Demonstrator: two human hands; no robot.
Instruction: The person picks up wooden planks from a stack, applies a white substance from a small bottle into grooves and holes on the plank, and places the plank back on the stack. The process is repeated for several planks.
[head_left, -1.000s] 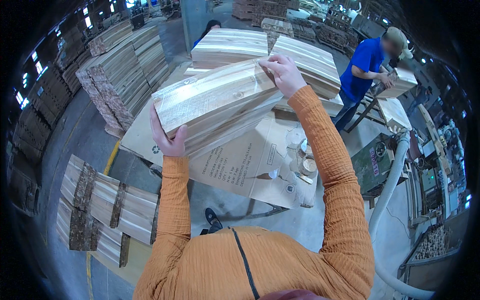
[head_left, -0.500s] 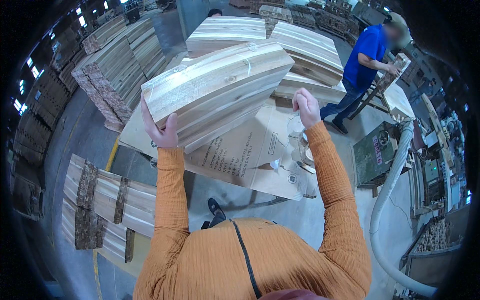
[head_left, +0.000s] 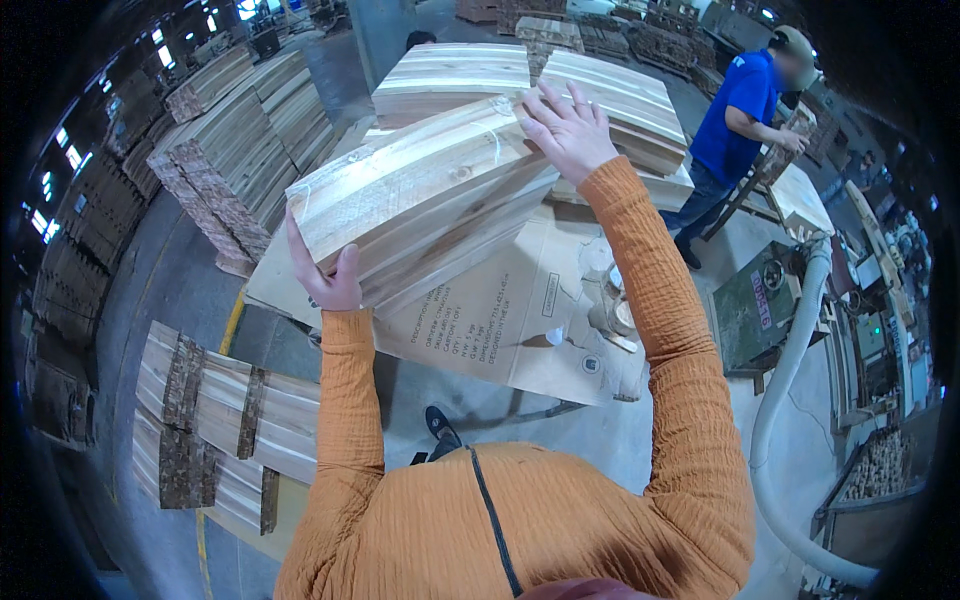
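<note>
A thick block of pale wooden boards [head_left: 420, 165] stands tilted over the table, its upper face streaked with light and thin pencil-like lines. At its left end, my left hand [head_left: 335, 280] grips it, thumb on the front side and fingers round the end. My right hand [head_left: 572, 135] lies on the far right corner with its fingers spread. Beneath the block, a flattened brown cardboard sheet [head_left: 520, 365] covers the tabletop. Small round containers [head_left: 615, 318] sit on the cardboard near my right forearm.
More board stacks [head_left: 450, 75] stand behind, with another stack [head_left: 235, 150] at left. Lower left are boards with bark-like dark strips [head_left: 225, 400]. A co-worker in blue [head_left: 735, 120] handles wood at right, near a green machine [head_left: 760, 300] and a pale hose [head_left: 790, 370].
My right hand has moved up and left from the air onto the block's right corner, its curled fingers spreading. The left hand keeps its grip. The co-worker's piece of wood has tilted.
</note>
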